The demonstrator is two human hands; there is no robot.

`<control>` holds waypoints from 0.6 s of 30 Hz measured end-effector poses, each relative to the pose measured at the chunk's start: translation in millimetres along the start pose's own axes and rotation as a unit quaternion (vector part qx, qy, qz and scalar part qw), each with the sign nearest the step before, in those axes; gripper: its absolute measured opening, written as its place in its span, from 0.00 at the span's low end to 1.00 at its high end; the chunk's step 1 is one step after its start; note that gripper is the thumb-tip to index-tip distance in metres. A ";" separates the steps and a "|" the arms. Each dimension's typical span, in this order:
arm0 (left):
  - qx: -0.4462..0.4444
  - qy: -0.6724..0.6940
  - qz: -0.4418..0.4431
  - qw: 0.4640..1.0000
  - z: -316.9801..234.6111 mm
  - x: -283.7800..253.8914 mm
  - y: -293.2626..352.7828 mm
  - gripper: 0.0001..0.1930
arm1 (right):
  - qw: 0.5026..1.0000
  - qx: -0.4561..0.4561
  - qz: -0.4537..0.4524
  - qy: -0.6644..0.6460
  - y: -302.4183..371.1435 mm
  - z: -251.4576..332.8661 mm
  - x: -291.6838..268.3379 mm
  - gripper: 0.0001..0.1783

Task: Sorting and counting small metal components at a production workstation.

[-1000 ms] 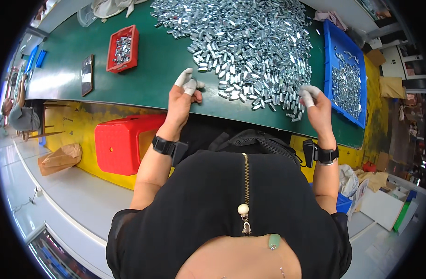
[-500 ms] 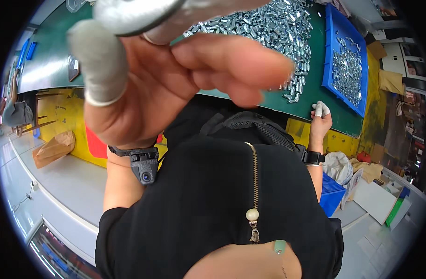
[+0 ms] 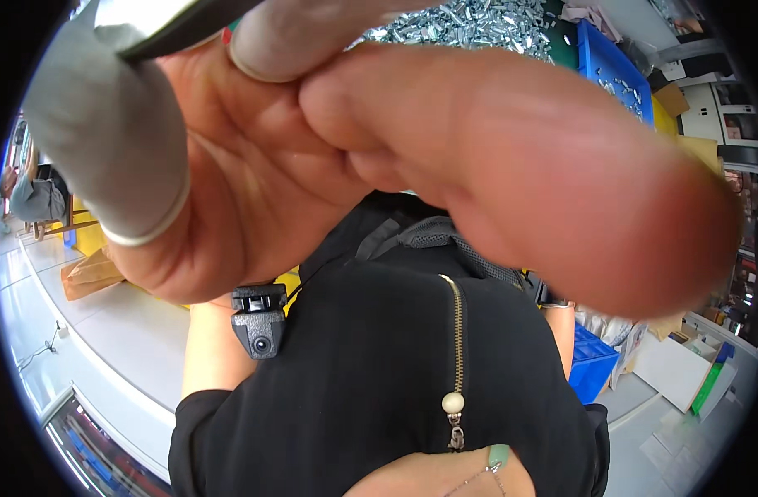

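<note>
- I see the small silvery metal pieces (image 3: 470, 25) heaped on the green tabletop (image 3: 567, 56) at the top of my view, partly covered by the left hand (image 3: 255, 182).
- The left hand is raised close to my camera, palm side showing, well apart from the heap. Pale covers sit on its thumb and 1 finger; a bare finger stretches across to the right, blurred at the tip.
- A dark curved strip (image 3: 192, 29), with a pale area above it, runs between the covered thumb and covered finger. I cannot tell what it is, or whether they grip it.
- The right hand is hidden behind the raised fingers, so I cannot tell its state. I see only part of the right forearm (image 3: 563, 341).
- Right of the heap stands a blue tray (image 3: 592, 50) with more metal pieces in it.
- Below the left hand, 1 black device (image 3: 259, 327) with a lens sits at the wrist.
- Nearer me is a black top (image 3: 379, 356) with a brass-coloured zip (image 3: 458, 340), 1 round pale bead (image 3: 452, 402) on it and 1 green pendant (image 3: 498, 455) below.
- Farther out I see a blue crate (image 3: 592, 364) at right, a brown paper bag (image 3: 93, 275) at left, and a person in grey (image 3: 39, 201) beyond.
</note>
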State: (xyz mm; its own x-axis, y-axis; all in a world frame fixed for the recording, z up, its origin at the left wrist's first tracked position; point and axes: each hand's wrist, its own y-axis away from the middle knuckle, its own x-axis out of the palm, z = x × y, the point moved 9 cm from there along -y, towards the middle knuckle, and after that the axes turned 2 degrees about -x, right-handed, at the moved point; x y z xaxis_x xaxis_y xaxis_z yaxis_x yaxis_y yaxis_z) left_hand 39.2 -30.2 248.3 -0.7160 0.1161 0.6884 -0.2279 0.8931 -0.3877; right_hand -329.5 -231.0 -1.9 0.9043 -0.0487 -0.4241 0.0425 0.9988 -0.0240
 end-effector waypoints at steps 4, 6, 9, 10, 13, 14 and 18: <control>0.021 -0.012 0.017 1.000 -6.3 4.0 1.4 0.30 | 1.000 -0.019 0.003 -0.024 -1.4 -4.8 0.9 0.10; 0.035 -0.020 0.016 0.999 -12.0 3.1 4.5 0.30 | 1.000 -0.015 0.005 -0.009 1.4 -0.6 0.3 0.10; 0.044 -0.027 0.021 0.998 -10.1 3.0 0.6 0.30 | 1.000 -0.011 -0.004 -0.006 5.7 -9.3 -6.9 0.10; 0.047 -0.028 0.020 0.998 -9.5 1.9 -3.9 0.30 | 1.000 -0.011 -0.008 -0.006 4.3 -11.4 -9.8 0.10; 0.058 -0.036 0.006 0.998 -22.2 -3.9 -9.3 0.30 | 1.000 -0.016 0.001 -0.009 -3.3 -9.1 0.3 0.10; 0.062 -0.040 -0.002 0.997 -29.5 -6.6 -9.2 0.30 | 1.000 -0.020 0.008 -0.011 -5.2 -6.6 6.2 0.10; 0.044 -0.014 -0.018 0.999 -27.5 -14.7 -10.4 0.31 | 0.997 -0.073 -0.011 -0.007 -11.4 6.2 11.9 0.10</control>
State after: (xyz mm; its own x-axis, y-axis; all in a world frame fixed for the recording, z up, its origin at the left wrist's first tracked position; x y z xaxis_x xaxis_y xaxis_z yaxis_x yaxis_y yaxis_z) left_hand 70.3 -29.3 259.1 -0.7245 0.0708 0.6856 -0.3098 0.8552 -0.4156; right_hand -316.6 -243.0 -1.1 0.9094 -0.0704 -0.4100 0.0013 0.9861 -0.1663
